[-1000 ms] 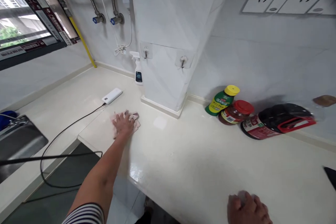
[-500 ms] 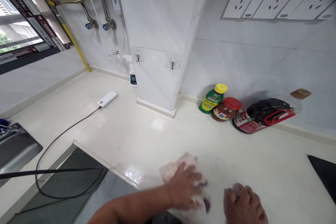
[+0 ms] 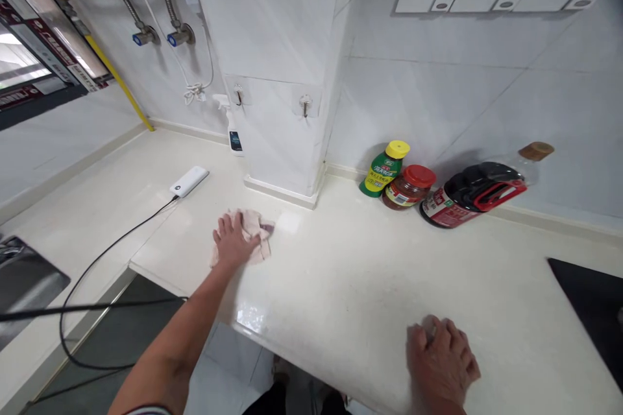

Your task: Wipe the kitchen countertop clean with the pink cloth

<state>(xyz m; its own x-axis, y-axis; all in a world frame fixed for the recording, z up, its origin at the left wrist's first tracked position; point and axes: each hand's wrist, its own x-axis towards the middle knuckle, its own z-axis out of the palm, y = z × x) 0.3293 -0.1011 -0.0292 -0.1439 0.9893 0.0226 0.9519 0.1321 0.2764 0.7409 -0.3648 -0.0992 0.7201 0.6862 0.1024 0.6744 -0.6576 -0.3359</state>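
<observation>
My left hand [image 3: 232,245] lies over a pale pink cloth [image 3: 257,240] on the white countertop [image 3: 335,279], pressing it down with the fingers a little apart. A dark patch shows at the cloth's right edge, and part of it is hidden beneath my palm. Lower right, my right hand [image 3: 442,360] rests on the same countertop, its fingers curled in and close together. Nothing is visible in this hand, and its underside is hidden.
Along the wall stand a green bottle [image 3: 382,172] with a yellow cap, a red-lidded jar [image 3: 409,188] and a large dark bottle [image 3: 467,194]. Left are a spray bottle [image 3: 234,133], a white power bank [image 3: 189,181] with a black cable [image 3: 114,253], and a sink [image 3: 34,285]. A black panel [image 3: 584,305] lies right.
My left hand has slid the cloth away from the front edge, towards the far left near the wall column. My right hand stays on the countertop; the view has shifted slightly.
</observation>
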